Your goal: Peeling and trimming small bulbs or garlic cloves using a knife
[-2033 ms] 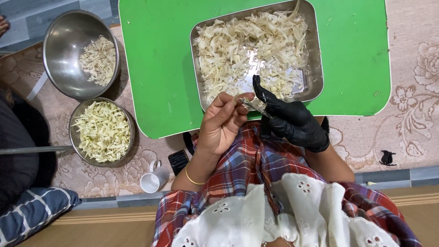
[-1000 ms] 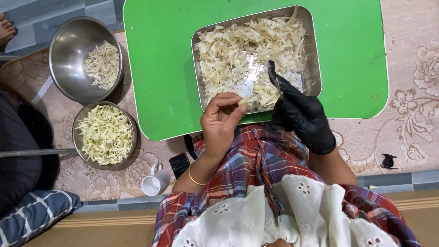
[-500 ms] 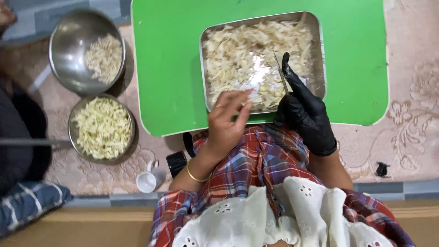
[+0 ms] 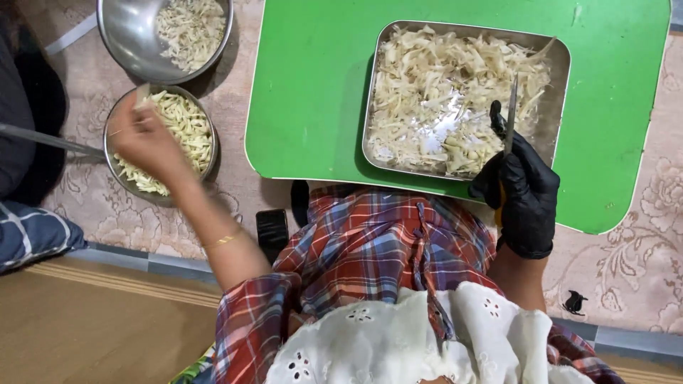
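right hand (image 4: 525,195), black-gloved, fingers closed round knife (image 4: 509,117), blade up over steel tray (image 4: 558,57) of pale strips | left hand (image 4: 142,135) blurred, pinching one strip (image 4: 141,94) over near bowl (image 4: 114,128) | two bowls, far bowl (image 4: 124,39) cut off | one tray on green board (image 4: 313,92)

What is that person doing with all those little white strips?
A person sits at a green table with a metal tray full of pale shredded strips. The right hand, in a black glove, holds a knife upright over the tray. The bare left hand is out to the side over a small metal bowl of cut strips, pinching one piece. A bigger bowl sits behind it.
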